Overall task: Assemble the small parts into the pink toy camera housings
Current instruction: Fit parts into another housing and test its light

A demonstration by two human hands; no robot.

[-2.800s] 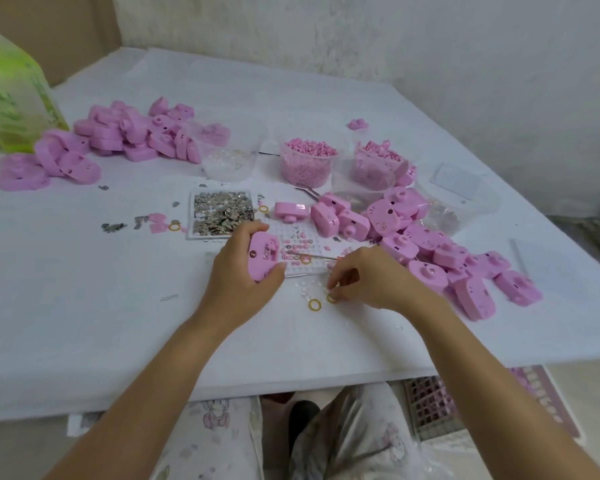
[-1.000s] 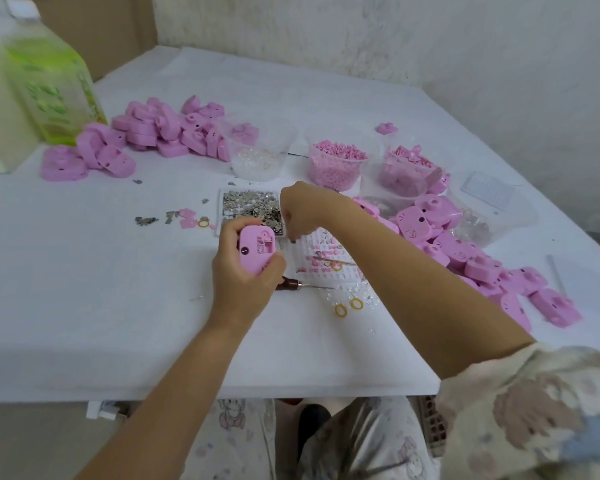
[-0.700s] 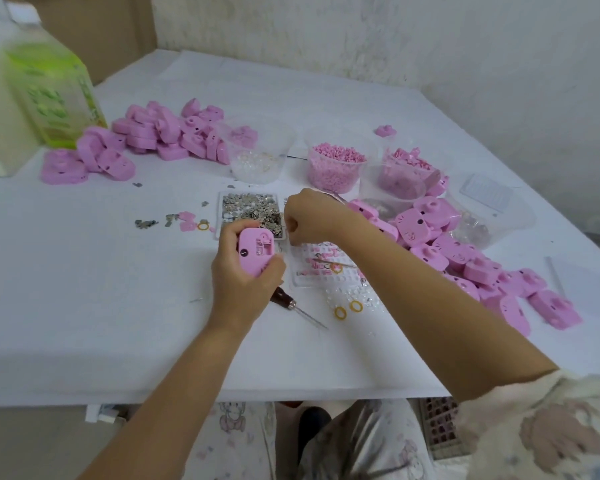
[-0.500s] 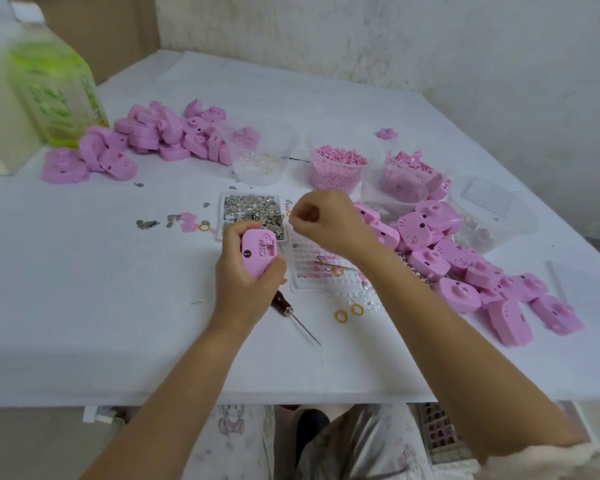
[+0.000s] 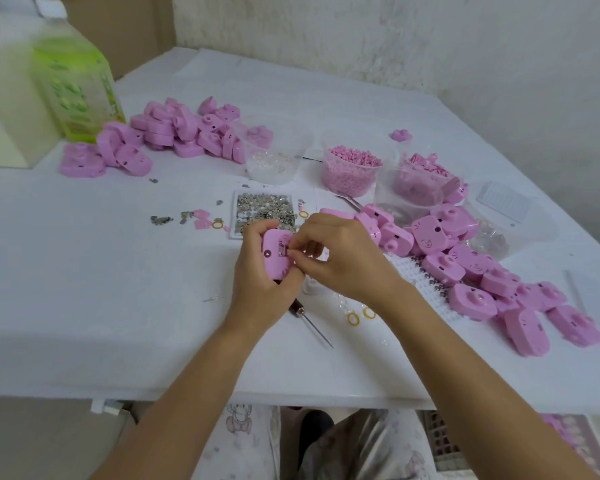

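free: table (image 5: 101,289) left-front | blocked right: housing pile (image 5: 482,271) | near: awl (image 5: 309,323)

Pink housings (image 5: 430,233), white table (image 5: 84,289), yellow rings (image 5: 353,319), silver metal bits (image 5: 264,209) (carton (image 5: 73,88) green and white)

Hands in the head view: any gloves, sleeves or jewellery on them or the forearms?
The left hand and right hand are bare: no gloves, rings or watch. The left forearm and right forearm are uncovered to the frame's lower edge, no sleeve showing. Below the table, pale clothing printed with cartoon figures.

Left grip (image 5: 260,289) clasping pink housing (image 5: 273,251), right grip (image 5: 340,258) pinching its edge
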